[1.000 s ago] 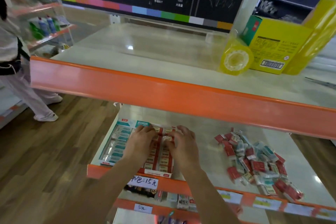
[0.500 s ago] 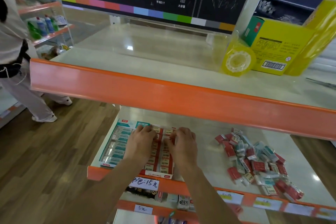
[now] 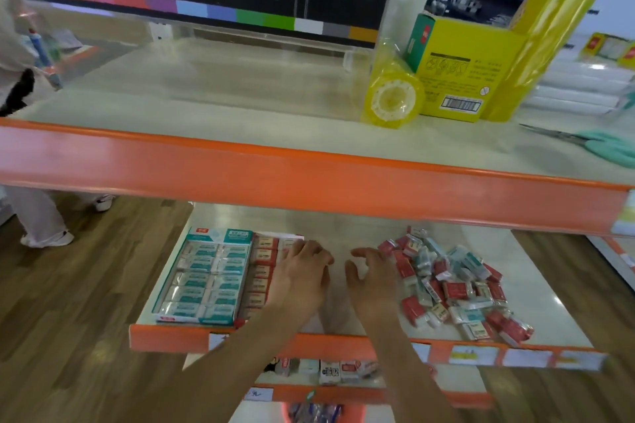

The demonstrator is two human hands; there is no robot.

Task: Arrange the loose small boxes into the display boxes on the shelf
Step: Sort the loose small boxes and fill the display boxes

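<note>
Your left hand [image 3: 302, 276] rests flat on the red display box [image 3: 263, 271], fingers relaxed, holding nothing. Your right hand [image 3: 372, 280] hovers over the shelf [image 3: 343, 233], fingers spread, just beside the loose pile [image 3: 453, 285].

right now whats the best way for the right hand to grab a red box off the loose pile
Take a red small box at the pile's near-left edge, beside the right hand. Come from above and from the left, pinching its two long sides. It lies flat on the shelf at the heap's rim, so nothing seems to cover it.
</note>
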